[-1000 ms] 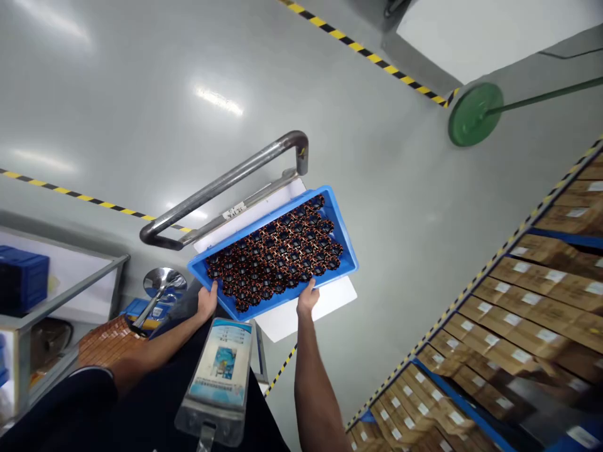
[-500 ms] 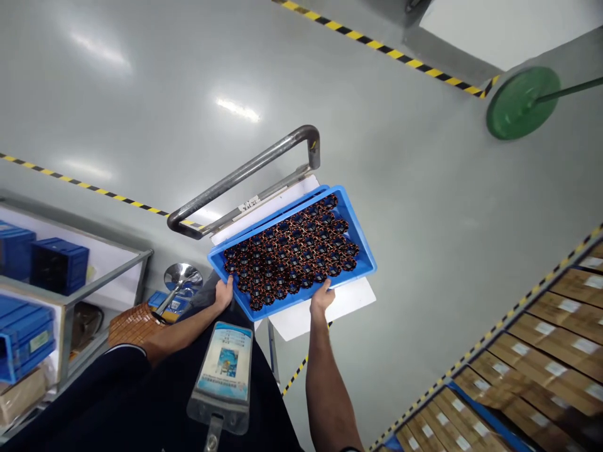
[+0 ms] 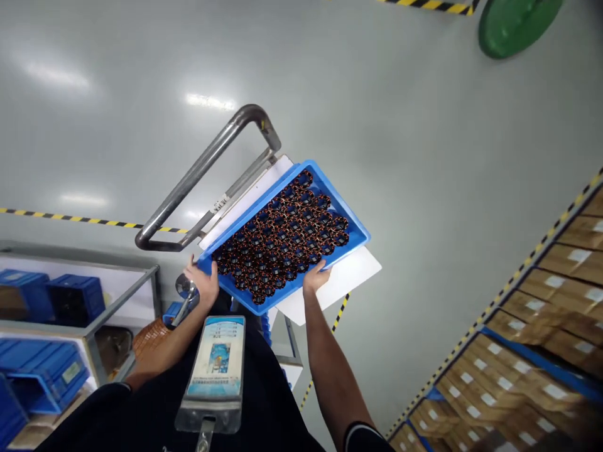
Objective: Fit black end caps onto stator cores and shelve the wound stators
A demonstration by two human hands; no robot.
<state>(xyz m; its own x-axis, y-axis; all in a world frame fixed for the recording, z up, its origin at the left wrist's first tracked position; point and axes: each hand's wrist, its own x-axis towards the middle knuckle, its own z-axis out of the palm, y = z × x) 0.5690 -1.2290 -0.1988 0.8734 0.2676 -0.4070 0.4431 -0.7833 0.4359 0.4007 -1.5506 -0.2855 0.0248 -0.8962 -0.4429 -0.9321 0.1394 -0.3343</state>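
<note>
- Tray (image 3: 354, 235): blue, seemingly stiff plastic, held in front of the body over the cart's white top (image 3: 346, 284); whether it bears on something beneath, I cannot tell.
- Left hand (image 3: 205, 284): closed on the tray's left end, thumb at the rim, other fingers to the outside.
- Right hand (image 3: 315, 277): clamped on the near long side, thumb over the rim; its other fingers are mostly hidden.
- Coils (image 3: 285, 232): dark rings with copper-coloured windings, packed close over most of the tray floor, with a bare strip at the right end.
- Handling: probably heavy for its size, if the coils are metal-cored. The walls look smooth and a little slippery, but the rim should give a sure hold. Best gripped at both short ends and kept level, since the coils look loose and their windings could scuff.
- Cart: its bent steel handle (image 3: 202, 172) stands beyond the tray's far side.
- Floor (image 3: 424, 188): grey, glossy, marked with yellow-and-black tape (image 3: 101, 221).
- Room: rack (image 3: 123, 295) with blue bins (image 3: 47, 370) at left; stacked cartons (image 3: 513, 364) at right; a green base (image 3: 516, 28) at upper right, well apart.
</note>
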